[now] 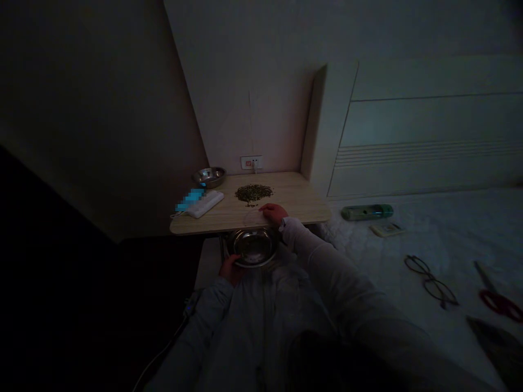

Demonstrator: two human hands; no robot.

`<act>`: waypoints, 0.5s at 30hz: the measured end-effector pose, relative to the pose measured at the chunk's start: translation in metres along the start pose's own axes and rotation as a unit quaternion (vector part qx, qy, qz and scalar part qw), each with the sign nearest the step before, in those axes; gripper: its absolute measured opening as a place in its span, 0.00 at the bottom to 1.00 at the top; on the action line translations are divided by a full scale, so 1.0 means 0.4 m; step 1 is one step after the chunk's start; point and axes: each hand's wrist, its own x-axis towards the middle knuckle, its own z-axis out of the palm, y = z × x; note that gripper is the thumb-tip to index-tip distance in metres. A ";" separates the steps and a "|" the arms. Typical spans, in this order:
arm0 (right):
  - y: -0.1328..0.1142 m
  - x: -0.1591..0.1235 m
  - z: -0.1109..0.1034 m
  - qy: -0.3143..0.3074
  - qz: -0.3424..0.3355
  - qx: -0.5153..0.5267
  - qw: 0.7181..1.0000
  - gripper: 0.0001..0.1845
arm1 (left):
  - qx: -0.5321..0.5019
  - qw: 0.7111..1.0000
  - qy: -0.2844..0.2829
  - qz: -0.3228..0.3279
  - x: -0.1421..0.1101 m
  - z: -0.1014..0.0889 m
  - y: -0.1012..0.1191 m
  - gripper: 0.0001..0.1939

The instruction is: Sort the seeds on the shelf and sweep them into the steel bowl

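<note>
My left hand point(230, 269) grips the rim of a shiny metal bowl point(253, 247) at the table's front edge, just below the tabletop. Fingers of my right hand point(273, 213) are pinched at the edge of a thin, see-through rounded piece point(252, 218), which lies low over the front of the wooden tabletop point(294, 196). Its exact kind is too dim to make out. Beyond that piece, a spread-out pile of small dark green grains point(254, 192) covers part of the wood, with a few strays toward my right hand.
A second metal bowl point(209, 177) stands at the back left, behind a white power strip point(205, 203) and a phone-like lit blue screen point(190, 200). On the bed at right lie a green bottle point(366, 212), glasses point(431, 281) and red-handled scissors point(500, 305).
</note>
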 end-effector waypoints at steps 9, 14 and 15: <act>0.005 0.000 0.001 -0.008 0.001 0.019 1.000 0.11 | 0.006 1.000 0.003 -0.005 0.002 -0.006 0.000 0.06; 0.007 0.005 0.002 0.010 0.005 0.030 0.999 0.10 | 0.006 1.000 -0.001 -0.006 0.004 -0.006 -0.001 0.07; 0.009 0.009 0.000 0.022 0.007 0.031 0.999 0.10 | 0.006 1.000 0.000 -0.004 0.003 -0.006 -0.001 0.07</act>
